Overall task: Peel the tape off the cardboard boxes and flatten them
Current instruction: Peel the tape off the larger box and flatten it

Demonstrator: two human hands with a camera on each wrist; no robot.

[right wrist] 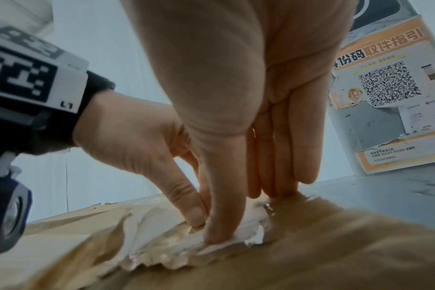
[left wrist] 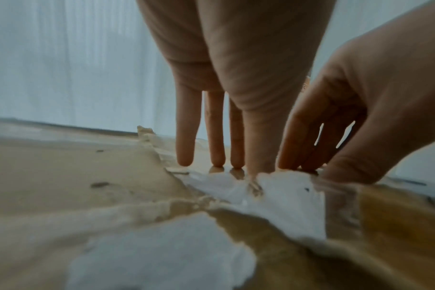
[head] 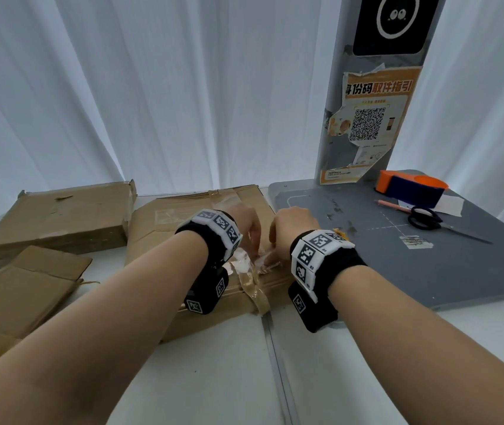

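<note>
— Worn on the arms?
— Bare forearms, no sleeves. Each wrist carries a black fabric wristband with a white angular block on top, faced with black-and-white square fiducial markers.

— Anything slung under?
— A black camera housing below each wrist, also tagged with markers. From the right wrist view, the left unit shows a round lens and a marker panel printed "L1".

— Left hand, right hand?
— Bare, no gloves.
</note>
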